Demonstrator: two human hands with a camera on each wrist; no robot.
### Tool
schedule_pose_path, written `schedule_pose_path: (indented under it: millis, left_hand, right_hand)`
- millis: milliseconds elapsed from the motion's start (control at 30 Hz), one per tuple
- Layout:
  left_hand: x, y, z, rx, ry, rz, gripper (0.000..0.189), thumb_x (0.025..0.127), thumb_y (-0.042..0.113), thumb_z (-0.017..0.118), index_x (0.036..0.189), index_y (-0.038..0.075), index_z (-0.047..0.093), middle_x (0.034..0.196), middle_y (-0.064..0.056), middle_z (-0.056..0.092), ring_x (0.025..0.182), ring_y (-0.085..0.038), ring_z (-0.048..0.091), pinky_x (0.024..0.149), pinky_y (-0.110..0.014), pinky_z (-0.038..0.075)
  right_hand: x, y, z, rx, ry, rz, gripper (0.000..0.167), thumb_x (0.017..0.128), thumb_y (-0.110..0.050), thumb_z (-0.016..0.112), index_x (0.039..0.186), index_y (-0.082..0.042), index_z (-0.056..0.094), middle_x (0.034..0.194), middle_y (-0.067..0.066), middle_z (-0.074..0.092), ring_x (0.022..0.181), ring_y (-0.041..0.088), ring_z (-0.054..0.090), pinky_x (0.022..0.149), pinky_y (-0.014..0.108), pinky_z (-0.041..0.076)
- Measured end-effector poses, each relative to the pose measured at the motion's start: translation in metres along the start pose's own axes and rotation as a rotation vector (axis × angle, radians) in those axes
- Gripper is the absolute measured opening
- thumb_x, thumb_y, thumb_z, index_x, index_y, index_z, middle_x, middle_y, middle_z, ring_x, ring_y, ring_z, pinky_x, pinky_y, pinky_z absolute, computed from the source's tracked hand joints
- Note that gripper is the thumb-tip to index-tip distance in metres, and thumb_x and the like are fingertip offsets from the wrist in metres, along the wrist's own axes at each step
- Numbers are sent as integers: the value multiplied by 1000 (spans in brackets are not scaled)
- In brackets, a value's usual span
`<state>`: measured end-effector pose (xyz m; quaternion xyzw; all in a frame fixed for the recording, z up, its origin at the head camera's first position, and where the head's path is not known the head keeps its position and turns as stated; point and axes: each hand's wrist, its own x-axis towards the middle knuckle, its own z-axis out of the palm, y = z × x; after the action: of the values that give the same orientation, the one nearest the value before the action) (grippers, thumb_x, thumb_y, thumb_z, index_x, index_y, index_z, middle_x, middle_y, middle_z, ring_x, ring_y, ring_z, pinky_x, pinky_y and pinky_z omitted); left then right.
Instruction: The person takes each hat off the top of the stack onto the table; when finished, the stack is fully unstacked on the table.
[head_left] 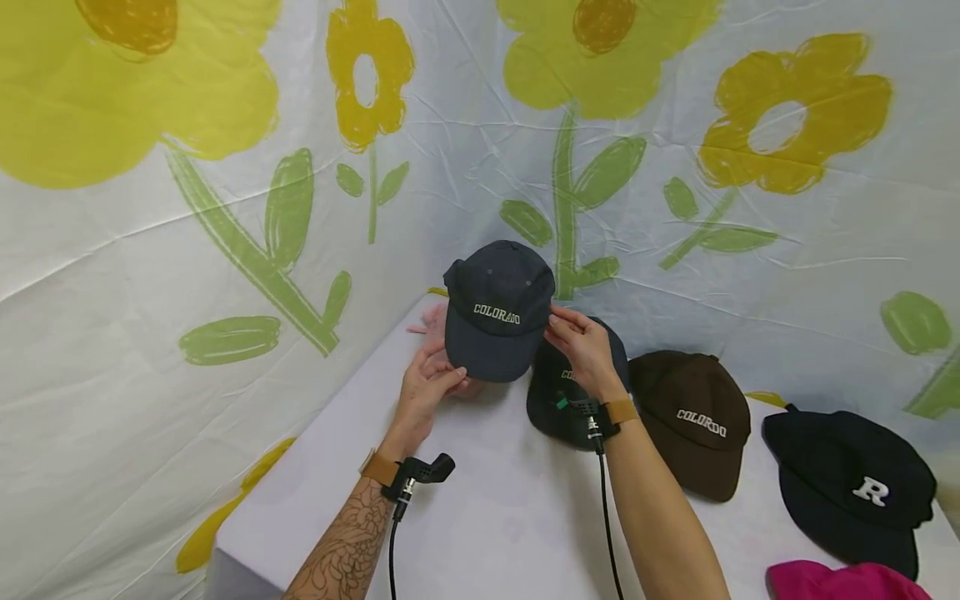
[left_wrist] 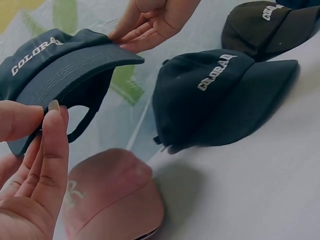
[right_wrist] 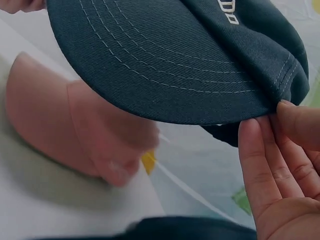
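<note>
Both hands hold a navy baseball cap [head_left: 498,287] with white COLORADO lettering, raised above the table. My left hand [head_left: 426,387] pinches the edge of its brim between thumb and fingers, seen close up in the left wrist view [left_wrist: 37,175]. On the other side, my right hand [head_left: 585,350] pinches the cap where brim and crown meet, thumb on top in the right wrist view. Under the held cap lies a pink cap [right_wrist: 80,120], mostly hidden in the head view. A dark COLORADO cap [left_wrist: 210,100] rests behind my right hand, partly covered by it.
Right of the hands, a brown COLORADO cap [head_left: 693,425] sits on the white-covered table [head_left: 502,517]. Farther right are a black cap with an R [head_left: 847,483] and a magenta cap [head_left: 843,581], cut off by the frame. A flower-printed cloth [head_left: 450,167] hangs behind.
</note>
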<state>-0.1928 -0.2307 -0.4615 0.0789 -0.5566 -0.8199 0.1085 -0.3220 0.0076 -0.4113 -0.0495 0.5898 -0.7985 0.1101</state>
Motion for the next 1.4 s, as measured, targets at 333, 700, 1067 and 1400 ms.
schedule_pose_path:
  millis: [333,700,1067,1400]
  left_hand:
    - [-7,-14,29,15,-53,-60,52,87,-6,74,134,8,54,88,-5,64,71,-15,71,75,-27,61]
    - [-23,-29,60,19,-187,-126,61,88,-11,69,141,12,48,85,-6,60,72,-17,73,76,-31,62]
    - [-38,-41,85,23,-344,-207,79,87,-8,72,154,20,37,90,-7,57,75,-19,75,80,-34,62]
    - [-61,-60,109,31,-446,-283,87,87,-7,73,155,27,31,89,-8,54,78,-24,77,83,-41,62]
  right_hand:
    - [-25,-9,-48,17,19,-1,35,98,-6,64,133,0,60,99,-2,72,91,10,70,93,26,57]
    - [-54,-18,-91,64,130,13,30,94,-6,69,125,-4,68,109,1,66,93,8,72,90,24,57]
    - [-91,-29,-130,108,178,-20,20,92,-3,70,111,-7,75,104,0,72,91,10,74,87,25,58]
    - [-124,-27,-165,45,232,4,19,90,-6,74,109,-12,75,99,-4,74,90,8,73,85,24,58]
